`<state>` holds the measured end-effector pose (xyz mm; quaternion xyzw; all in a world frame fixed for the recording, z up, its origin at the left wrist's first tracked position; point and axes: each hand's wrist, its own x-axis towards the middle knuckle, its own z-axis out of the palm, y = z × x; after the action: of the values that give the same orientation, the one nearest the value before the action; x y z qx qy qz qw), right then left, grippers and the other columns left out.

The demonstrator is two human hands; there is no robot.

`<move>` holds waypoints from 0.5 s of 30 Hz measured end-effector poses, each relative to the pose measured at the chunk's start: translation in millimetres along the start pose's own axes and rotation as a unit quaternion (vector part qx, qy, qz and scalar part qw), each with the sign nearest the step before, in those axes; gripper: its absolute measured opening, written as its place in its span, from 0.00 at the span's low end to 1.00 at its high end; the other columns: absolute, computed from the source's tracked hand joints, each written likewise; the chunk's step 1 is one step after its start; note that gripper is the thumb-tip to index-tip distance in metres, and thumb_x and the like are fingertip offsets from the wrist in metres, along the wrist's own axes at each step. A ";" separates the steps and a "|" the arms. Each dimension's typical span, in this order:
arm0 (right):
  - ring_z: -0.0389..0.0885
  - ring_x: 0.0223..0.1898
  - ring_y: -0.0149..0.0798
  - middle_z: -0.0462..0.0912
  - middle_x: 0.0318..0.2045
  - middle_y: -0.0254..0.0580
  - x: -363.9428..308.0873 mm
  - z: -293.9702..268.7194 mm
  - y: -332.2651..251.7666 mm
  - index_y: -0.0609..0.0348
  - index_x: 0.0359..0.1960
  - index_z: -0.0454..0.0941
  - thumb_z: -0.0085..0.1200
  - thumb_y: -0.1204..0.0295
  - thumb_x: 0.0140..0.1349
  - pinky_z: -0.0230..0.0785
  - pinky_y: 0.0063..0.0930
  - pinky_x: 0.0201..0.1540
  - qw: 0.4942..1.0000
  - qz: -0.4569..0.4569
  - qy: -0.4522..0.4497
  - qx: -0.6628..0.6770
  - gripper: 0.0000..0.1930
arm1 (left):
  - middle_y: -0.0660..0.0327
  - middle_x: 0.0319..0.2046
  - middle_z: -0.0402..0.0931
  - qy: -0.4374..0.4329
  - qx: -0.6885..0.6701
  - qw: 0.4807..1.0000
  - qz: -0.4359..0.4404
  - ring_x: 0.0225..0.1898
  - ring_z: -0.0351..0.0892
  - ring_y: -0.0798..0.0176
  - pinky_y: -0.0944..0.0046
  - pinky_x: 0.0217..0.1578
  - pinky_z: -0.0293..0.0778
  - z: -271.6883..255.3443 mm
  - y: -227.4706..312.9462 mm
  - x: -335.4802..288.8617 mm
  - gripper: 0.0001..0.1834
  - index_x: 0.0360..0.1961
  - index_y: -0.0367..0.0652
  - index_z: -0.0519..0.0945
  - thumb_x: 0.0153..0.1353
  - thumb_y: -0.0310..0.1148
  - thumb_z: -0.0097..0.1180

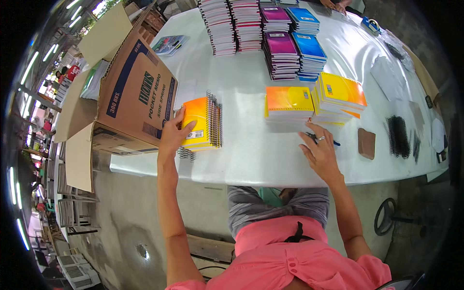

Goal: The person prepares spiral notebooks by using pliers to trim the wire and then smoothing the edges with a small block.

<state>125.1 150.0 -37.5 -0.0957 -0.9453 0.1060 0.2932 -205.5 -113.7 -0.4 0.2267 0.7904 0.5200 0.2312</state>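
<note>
On the left of the table, my left hand grips the edge of a small stack of yellow-orange spiral notebooks. Its thumb lies on the top cover, and the dark coils line the stack's right side. My right hand is over the table near its front edge, around small dark pliers with a blue handle end, partly hidden by the fingers. Just beyond that hand stand two piles of yellow-orange notebooks without visible coils, one pile on the left and a fanned pile on the right.
A large open cardboard box stands at the left. Purple and blue notebooks are stacked at the back, beside tall white-edged stacks. A brown block and loose black coils lie at the right. Another person's hands show at the far edge.
</note>
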 end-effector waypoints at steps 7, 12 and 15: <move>0.70 0.57 0.49 0.72 0.56 0.46 41.1 12.1 -7.1 0.58 0.49 0.79 0.59 0.75 0.56 0.62 0.46 0.58 0.999 -0.033 0.013 0.000 0.17 | 0.43 0.67 0.61 0.015 0.105 0.989 0.098 0.66 0.66 0.62 0.69 0.62 0.61 -0.5 -14.6 8.7 0.33 0.65 0.31 0.65 0.60 0.27 0.62; 0.73 0.55 0.45 0.76 0.52 0.42 52.7 51.6 30.2 0.63 0.49 0.78 0.54 0.80 0.53 0.65 0.41 0.59 0.995 -0.030 0.051 -0.080 0.19 | 0.41 0.66 0.62 0.012 0.140 0.987 0.072 0.65 0.66 0.64 0.70 0.60 0.63 0.3 -14.7 6.3 0.30 0.65 0.32 0.64 0.64 0.30 0.57; 0.73 0.54 0.42 0.77 0.48 0.41 50.7 50.0 39.7 0.64 0.48 0.77 0.53 0.79 0.51 0.66 0.37 0.58 0.995 -0.066 0.046 -0.055 0.19 | 0.40 0.68 0.57 0.060 0.216 0.968 0.110 0.70 0.58 0.53 0.62 0.64 0.60 7.2 -12.8 -3.6 0.27 0.66 0.39 0.67 0.65 0.29 0.54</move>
<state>60.0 193.2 -60.9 -0.0536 -0.9395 0.0299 0.3370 -199.9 -115.2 -14.3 0.3256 0.8666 0.3715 0.0702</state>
